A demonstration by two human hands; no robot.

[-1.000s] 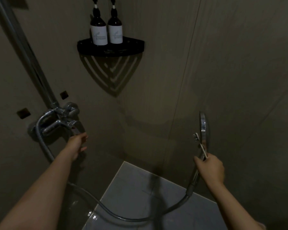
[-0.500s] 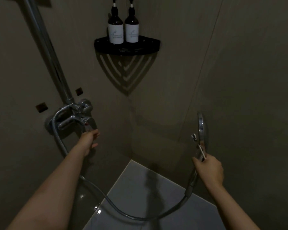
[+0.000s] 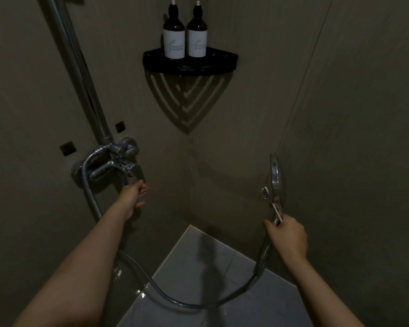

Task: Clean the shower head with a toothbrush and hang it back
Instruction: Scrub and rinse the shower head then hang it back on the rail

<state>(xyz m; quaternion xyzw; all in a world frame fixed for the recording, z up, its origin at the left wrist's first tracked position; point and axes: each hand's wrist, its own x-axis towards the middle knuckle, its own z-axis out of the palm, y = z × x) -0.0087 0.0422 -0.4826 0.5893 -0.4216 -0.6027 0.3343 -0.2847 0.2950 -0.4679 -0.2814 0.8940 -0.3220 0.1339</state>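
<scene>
Since a moment ago our left hand (image 3: 134,195) has closed in under the mixer lever (image 3: 135,175) at centre left, seemingly loosely open, while our right hand (image 3: 287,234) at lower right grips shower head (image 3: 277,179) handle and toothbrush (image 3: 270,201) together: rigid, light, probably wet-slick chrome, so we hold the stem.

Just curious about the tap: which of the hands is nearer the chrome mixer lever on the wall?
Left. The left hand reaches just under the chrome mixer lever; the right hand is far across, gripping the shower head's handle.
</scene>
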